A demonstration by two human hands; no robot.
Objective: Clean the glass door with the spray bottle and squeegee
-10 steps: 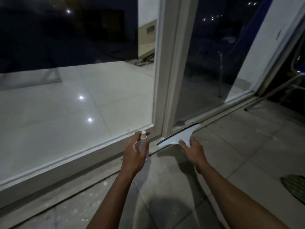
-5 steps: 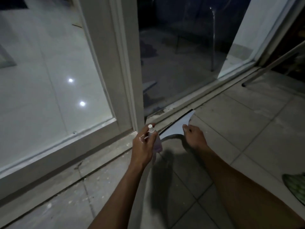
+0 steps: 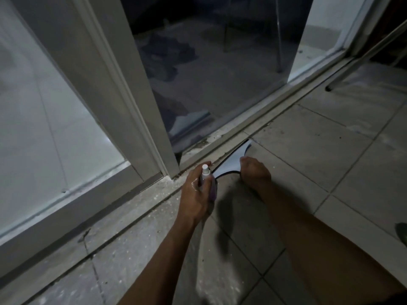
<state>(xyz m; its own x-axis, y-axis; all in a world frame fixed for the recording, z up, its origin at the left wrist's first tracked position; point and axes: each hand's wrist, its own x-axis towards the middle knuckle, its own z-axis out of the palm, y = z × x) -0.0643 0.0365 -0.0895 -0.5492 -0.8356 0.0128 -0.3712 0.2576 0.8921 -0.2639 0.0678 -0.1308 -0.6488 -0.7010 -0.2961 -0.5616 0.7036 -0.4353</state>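
Note:
My left hand (image 3: 195, 194) grips a small spray bottle (image 3: 207, 181) with a white nozzle, held low just above the tiled floor. My right hand (image 3: 253, 172) holds the white squeegee (image 3: 233, 160) by its handle; the black blade edge lies along the door's bottom track. The glass door (image 3: 220, 69) rises right behind both hands, dark, with a white frame post (image 3: 114, 84) to its left. The squeegee's handle is hidden under my fingers.
A second glass pane (image 3: 44, 117) at the left shows a bright tiled floor beyond. The sill and track (image 3: 275, 108) are dusty. A metal leg (image 3: 361, 62) slants down at the upper right. A dark mat edge (image 3: 402, 233) sits at the right border.
Both hands have sunk to the floor by the door track, and my view has tilted down and closer. The squeegee now lies along the track's edge.

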